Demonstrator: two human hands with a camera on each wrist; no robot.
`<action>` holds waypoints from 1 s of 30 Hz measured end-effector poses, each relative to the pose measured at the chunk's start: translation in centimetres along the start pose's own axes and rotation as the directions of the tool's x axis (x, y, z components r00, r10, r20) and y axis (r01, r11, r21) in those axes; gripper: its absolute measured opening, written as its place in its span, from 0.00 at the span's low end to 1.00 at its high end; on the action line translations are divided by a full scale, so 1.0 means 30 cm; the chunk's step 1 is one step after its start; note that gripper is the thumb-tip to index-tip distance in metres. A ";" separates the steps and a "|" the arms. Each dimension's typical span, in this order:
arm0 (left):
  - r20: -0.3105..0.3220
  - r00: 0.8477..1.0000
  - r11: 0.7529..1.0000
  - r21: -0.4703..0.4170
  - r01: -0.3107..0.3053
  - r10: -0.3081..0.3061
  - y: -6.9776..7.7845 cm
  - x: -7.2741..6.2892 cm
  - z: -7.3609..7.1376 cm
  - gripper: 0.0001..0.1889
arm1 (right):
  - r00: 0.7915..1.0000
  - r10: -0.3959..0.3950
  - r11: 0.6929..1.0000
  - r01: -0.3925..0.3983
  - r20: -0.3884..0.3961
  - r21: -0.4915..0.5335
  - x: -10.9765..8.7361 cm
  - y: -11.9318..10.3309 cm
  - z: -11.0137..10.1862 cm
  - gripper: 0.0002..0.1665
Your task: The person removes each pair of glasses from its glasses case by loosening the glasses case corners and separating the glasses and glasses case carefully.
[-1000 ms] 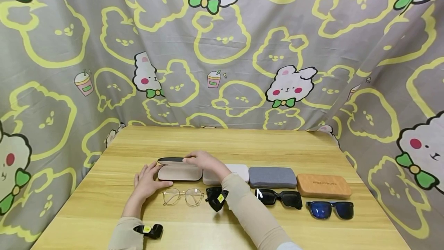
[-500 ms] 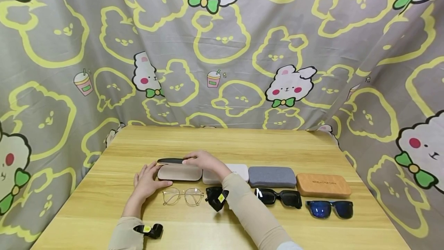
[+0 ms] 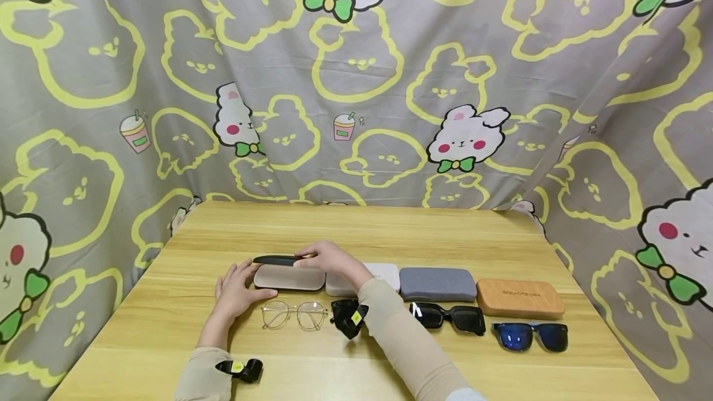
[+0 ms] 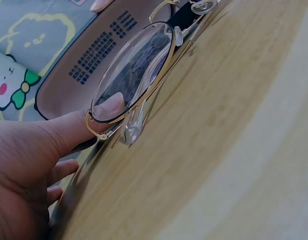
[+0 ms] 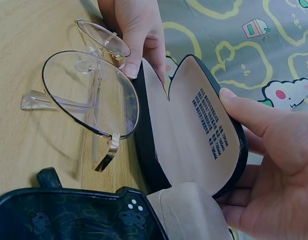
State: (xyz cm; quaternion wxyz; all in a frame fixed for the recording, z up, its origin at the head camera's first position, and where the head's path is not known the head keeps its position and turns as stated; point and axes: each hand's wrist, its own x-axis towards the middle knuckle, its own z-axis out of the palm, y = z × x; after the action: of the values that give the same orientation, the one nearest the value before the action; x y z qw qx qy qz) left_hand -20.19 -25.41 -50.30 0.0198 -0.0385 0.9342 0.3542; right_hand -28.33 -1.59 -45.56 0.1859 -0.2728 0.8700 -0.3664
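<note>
A black glasses case (image 3: 289,278) with a beige-pink lining stands partly open at the left end of a row of cases. My left hand (image 3: 236,289) grips its left end, thumb at the front corner and fingers spread behind. With thumb inside the rim and fingers behind, my right hand (image 3: 328,258) pinches the lid (image 5: 193,120), whose lining carries dark printed text. Just in front lie thin gold-framed clear glasses (image 3: 294,315), and my left thumb shows through one lens (image 4: 139,65) in the left wrist view. The case's interior holds no glasses in the right wrist view.
White (image 3: 385,276), grey (image 3: 438,284) and orange (image 3: 520,299) glasses cases continue the row, shut. Before them lie black sunglasses (image 3: 468,319) and blue-lensed sunglasses (image 3: 518,337). Dark sunglasses (image 5: 69,215) sit close below my right wrist. A patterned curtain (image 3: 356,91) surrounds the table.
In the head view the lid's visible strip has turned from pale with a dark edge to mostly dark, its top edge slightly lower. Both hands hold almost the same places.
</note>
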 end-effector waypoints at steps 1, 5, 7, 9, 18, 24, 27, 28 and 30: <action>-0.001 1.000 1.000 0.000 0.001 -0.001 -0.001 0.001 0.001 0.50 | 1.000 0.000 1.000 0.000 0.001 0.002 -0.001 0.000 0.000 0.25; -0.005 1.000 1.000 0.006 0.008 -0.008 -0.003 0.003 0.001 0.51 | 1.000 -0.002 1.000 0.002 0.004 0.008 -0.006 -0.003 0.001 0.25; -0.007 1.000 1.000 0.010 0.007 -0.007 -0.002 0.003 0.000 0.52 | 1.000 -0.003 1.000 0.003 0.007 0.005 -0.009 -0.005 0.001 0.26; -0.010 1.000 1.000 0.013 0.006 -0.006 -0.002 0.004 0.000 0.51 | 1.000 -0.005 1.000 0.005 0.008 0.003 -0.011 -0.006 0.000 0.26; -0.025 1.000 1.000 0.021 0.003 -0.002 -0.001 0.003 0.000 0.49 | 0.999 -0.044 0.998 0.044 0.006 -0.046 -0.016 -0.003 0.007 0.27; -0.030 1.000 1.000 0.020 0.003 -0.003 -0.002 0.004 0.002 0.49 | 0.999 -0.047 0.998 0.047 0.007 -0.049 -0.020 -0.001 0.012 0.26; -0.030 1.000 1.000 0.018 0.001 0.000 -0.002 0.004 0.004 0.50 | 0.999 -0.048 0.997 0.048 0.003 -0.052 -0.024 -0.004 0.015 0.27; -0.029 1.000 1.000 0.016 0.000 0.001 -0.001 0.005 0.004 0.51 | 0.999 -0.050 0.997 0.050 0.000 -0.055 -0.025 -0.005 0.016 0.27; -0.024 1.000 1.000 0.012 0.002 -0.002 -0.002 0.006 0.004 0.52 | 0.998 -0.063 0.995 0.062 -0.002 -0.080 -0.028 -0.005 0.021 0.28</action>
State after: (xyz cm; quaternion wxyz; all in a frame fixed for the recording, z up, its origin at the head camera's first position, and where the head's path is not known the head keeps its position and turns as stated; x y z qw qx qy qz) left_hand -20.36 -25.38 -50.44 0.0091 -0.0435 0.9364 0.3481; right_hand -27.30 -1.51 -45.76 0.1610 -0.3062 0.8755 -0.3374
